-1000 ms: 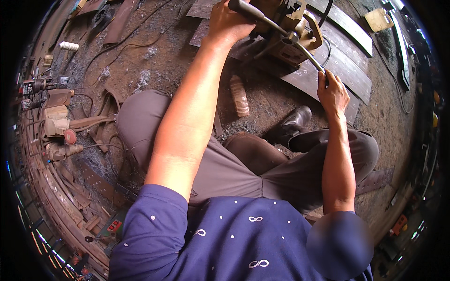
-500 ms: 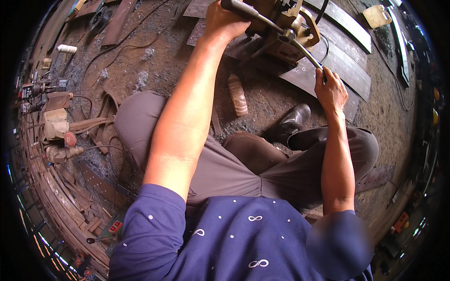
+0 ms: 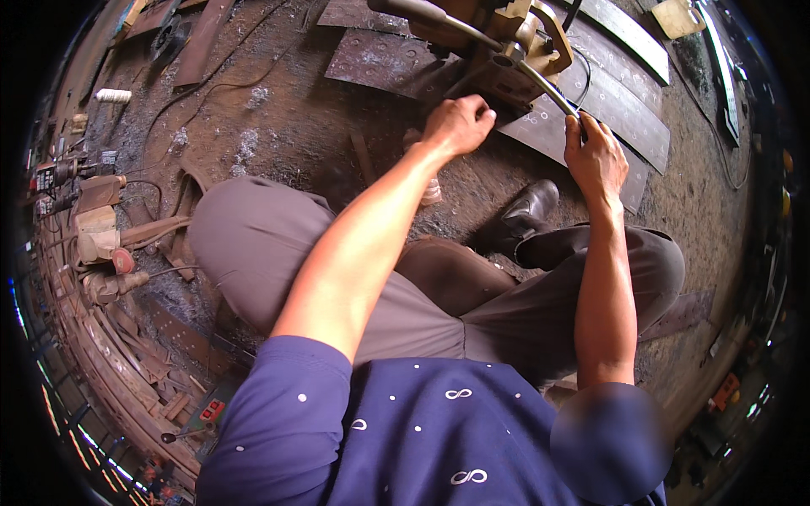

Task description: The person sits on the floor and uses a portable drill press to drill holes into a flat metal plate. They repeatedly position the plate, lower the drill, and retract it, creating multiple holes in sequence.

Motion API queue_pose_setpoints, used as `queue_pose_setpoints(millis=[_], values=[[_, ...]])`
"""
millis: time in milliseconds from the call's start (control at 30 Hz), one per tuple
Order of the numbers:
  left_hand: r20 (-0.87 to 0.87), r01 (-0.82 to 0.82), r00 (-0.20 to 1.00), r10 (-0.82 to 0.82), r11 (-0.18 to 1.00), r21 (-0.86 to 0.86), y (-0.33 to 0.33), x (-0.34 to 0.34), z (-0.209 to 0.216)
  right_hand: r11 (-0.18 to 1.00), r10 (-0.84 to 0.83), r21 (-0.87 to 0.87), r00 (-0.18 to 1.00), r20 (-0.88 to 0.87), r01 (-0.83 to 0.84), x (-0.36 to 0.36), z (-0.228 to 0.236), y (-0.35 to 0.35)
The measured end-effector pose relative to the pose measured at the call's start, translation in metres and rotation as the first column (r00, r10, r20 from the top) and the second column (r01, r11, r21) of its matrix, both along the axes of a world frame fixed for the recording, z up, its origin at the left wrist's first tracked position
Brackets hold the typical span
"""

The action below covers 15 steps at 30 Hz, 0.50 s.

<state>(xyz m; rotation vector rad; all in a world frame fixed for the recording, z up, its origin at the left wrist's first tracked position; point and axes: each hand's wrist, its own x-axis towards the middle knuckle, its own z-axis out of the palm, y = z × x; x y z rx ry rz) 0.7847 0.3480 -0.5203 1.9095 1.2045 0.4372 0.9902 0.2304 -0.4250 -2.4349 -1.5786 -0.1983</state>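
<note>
A tan drilling machine (image 3: 504, 80) with a carry handle and long lever arms stands at the top, on flat steel plates. My right hand (image 3: 597, 158) has its fingers wrapped round the end of one metal lever (image 3: 548, 88). Close to the near left side of the machine's base is my left hand (image 3: 458, 126), its fingers curled in; whatever they may hold is hidden. Another lever with a dark grip (image 3: 409, 10) points to the upper left, with no hand on it. Behind my left wrist, a ribbed plastic bottle (image 3: 432, 192) is mostly covered.
Marked steel plates (image 3: 612, 110) lie under and right of the machine. Power tools with cables (image 3: 99, 232) and scrap metal line the left. A yellowish jerrycan (image 3: 677, 18) sits at the upper right. My shoe (image 3: 531, 211) rests near the plates; metal shavings litter the floor.
My left hand has come down from beside the dark-gripped lever to the near side of the machine's base. My right hand keeps its hold on the lever, almost unmoved.
</note>
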Motion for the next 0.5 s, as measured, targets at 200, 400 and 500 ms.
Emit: queue_pose_setpoints(millis=[200,400,500], values=[[-0.082,-0.123,0.99,0.114,0.986,-0.11,0.0,0.063,-0.025,1.0,-0.013,-0.013,1.0,-0.025,0.012,-0.002,0.0,-0.001],[-0.187,-0.133,0.975,0.119,0.989,-0.063,0.022,0.094,-0.033,0.999,-0.035,-0.037,0.999,-0.023,0.034,-0.003,0.001,0.001],[-0.293,-0.081,0.954,0.061,0.995,-0.055,0.027,0.102,-0.033,1.0,-0.026,-0.018,1.0,-0.015,0.026,0.0,-0.001,0.0]])
